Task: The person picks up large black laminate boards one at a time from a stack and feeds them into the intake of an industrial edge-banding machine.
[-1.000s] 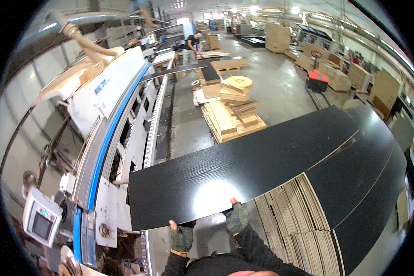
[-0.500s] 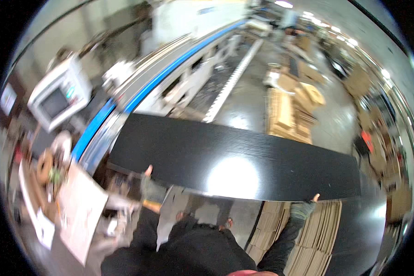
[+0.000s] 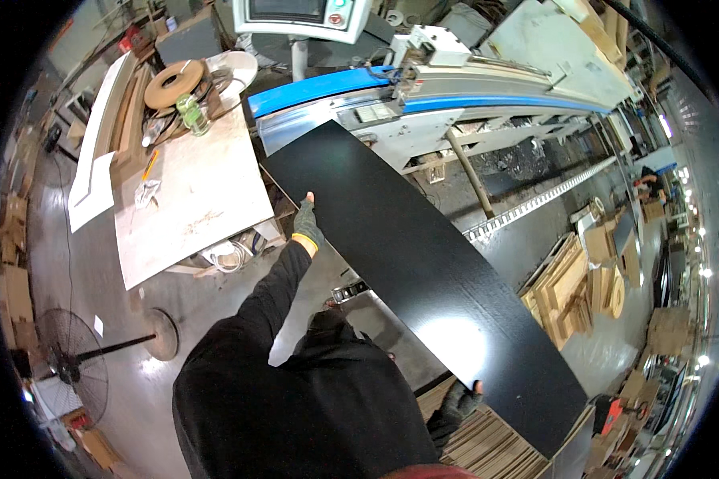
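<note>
Across the front of my body lies a long black panel, slanting from the machine at upper left down to the lower right. My left hand, in a dark grey work glove with bare fingertips and a yellow cuff, grips its near edge toward the far-left end. Lower down that same edge, my right hand, gloved alike, holds the panel with the thumb on top; its other fingers are hidden underneath. The panel's far-left end meets the metal bed of the machine with the blue rail. Light glares off its lower half.
A pale worktable at left carries a brown tape roll and a green bottle. A floor fan stands lower left. Stacked brown boards lie beneath the panel's near end. Wooden pieces are piled at right.
My view has swung to the left, bringing the worktable and fan into sight. The panel, crosswise before, now slants down to the right, with both hands still on its near edge.
</note>
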The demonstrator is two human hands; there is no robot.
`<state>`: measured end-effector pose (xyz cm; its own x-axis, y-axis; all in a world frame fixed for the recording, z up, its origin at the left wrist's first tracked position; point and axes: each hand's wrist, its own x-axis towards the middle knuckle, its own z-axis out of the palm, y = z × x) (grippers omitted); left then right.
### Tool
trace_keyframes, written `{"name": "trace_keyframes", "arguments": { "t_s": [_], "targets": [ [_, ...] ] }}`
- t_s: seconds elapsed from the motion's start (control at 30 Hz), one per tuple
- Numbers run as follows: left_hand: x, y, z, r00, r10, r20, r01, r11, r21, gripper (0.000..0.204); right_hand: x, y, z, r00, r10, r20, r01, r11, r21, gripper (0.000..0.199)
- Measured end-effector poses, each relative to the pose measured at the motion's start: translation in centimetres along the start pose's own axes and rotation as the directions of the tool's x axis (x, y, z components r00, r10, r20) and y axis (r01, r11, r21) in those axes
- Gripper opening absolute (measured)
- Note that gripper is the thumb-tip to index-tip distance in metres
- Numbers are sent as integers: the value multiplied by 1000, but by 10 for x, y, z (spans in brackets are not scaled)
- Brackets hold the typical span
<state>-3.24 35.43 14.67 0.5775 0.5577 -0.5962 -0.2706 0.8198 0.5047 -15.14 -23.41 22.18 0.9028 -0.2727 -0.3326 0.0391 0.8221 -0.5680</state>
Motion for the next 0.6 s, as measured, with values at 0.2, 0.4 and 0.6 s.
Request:
{"name": "trace_keyframes", "arguments": {
  "t_s": [0.2,0.4,0.6],
  "targets": [
    [55,35,-1,999,-35,15,33,993,112,86,-34,66,-17,992,129,13,-127,985,-118,49],
    [118,18,7,999,16,43,-25,979,200,87,-46,104,-43,978,189,-87,-184,981,55,62],
    [219,28,-7,990,37,-138,20,919,393,67,-32,124,-36,924,261,-279,-221,961,166,76]
  ]
}}
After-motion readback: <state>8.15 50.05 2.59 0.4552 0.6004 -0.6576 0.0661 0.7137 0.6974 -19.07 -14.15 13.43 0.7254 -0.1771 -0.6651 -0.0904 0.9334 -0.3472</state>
